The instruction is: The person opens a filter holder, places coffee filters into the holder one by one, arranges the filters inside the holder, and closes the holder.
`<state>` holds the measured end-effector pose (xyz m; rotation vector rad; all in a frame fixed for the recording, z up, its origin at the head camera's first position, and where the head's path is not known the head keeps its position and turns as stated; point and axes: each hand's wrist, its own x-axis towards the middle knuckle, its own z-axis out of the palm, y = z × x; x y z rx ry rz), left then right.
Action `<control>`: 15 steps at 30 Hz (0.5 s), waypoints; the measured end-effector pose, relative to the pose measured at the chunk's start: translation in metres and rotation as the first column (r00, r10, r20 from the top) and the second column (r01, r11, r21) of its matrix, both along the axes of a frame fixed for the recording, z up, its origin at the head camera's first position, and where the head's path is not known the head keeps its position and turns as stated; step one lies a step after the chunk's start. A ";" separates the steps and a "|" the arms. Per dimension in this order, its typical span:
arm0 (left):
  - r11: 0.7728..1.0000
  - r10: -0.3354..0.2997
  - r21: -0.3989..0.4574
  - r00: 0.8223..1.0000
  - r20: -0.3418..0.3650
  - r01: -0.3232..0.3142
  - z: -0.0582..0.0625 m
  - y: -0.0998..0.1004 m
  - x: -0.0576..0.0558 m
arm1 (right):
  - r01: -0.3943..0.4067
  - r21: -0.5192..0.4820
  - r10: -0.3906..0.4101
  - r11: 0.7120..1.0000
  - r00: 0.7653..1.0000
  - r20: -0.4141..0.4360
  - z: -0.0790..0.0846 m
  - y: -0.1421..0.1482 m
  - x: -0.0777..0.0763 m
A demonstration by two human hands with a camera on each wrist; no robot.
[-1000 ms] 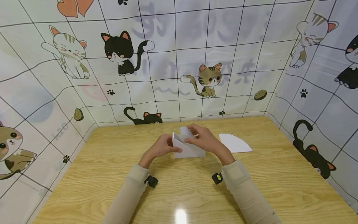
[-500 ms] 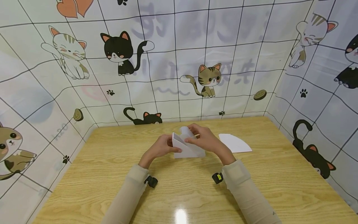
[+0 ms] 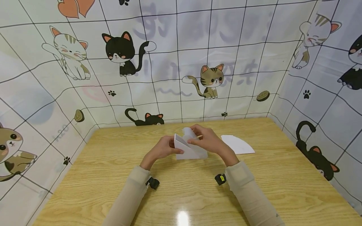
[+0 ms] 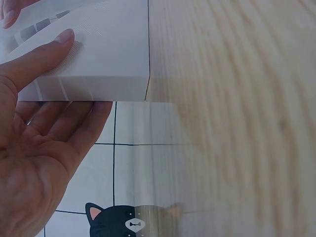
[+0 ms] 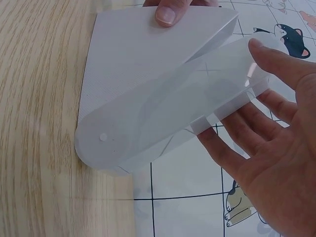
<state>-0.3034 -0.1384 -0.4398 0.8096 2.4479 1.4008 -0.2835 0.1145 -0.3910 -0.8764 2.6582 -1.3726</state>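
Observation:
A white, flat-sided case (image 3: 192,153) stands upright on its long edge over the middle of the table. My left hand (image 3: 162,147) grips its left end, thumb on the near face (image 4: 103,39) and fingers behind. From the case slants a translucent, round-ended cover (image 5: 187,94), joined to it near a small round rivet (image 5: 103,137) at the low right corner. My right hand (image 3: 208,141) holds the raised end of this cover between thumb and fingers. In the left wrist view, grey block-like marks show at the case's far side.
A white fan-shaped piece (image 3: 237,145) lies flat on the wooden table (image 3: 181,188), just right of my right hand. Behind and beside the table hangs a white gridded cloth (image 3: 167,69) with printed cats. Each wrist carries a small black camera (image 3: 153,183).
Almost nothing differs. My right thumb has shifted very slightly to the right on the translucent cover; my left hand and the case hold still.

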 end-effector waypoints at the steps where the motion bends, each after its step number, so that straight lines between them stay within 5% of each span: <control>1: 1.000 0.001 -0.001 1.000 0.001 -0.001 0.000 0.000 0.000 | 0.001 -0.001 -0.001 1.000 1.000 0.002 0.000 0.000 0.000; 15: 1.000 0.003 0.003 1.000 -0.005 -0.003 -0.001 0.000 -0.001 | 0.001 -0.006 -0.001 1.000 1.000 0.028 0.001 0.001 -0.001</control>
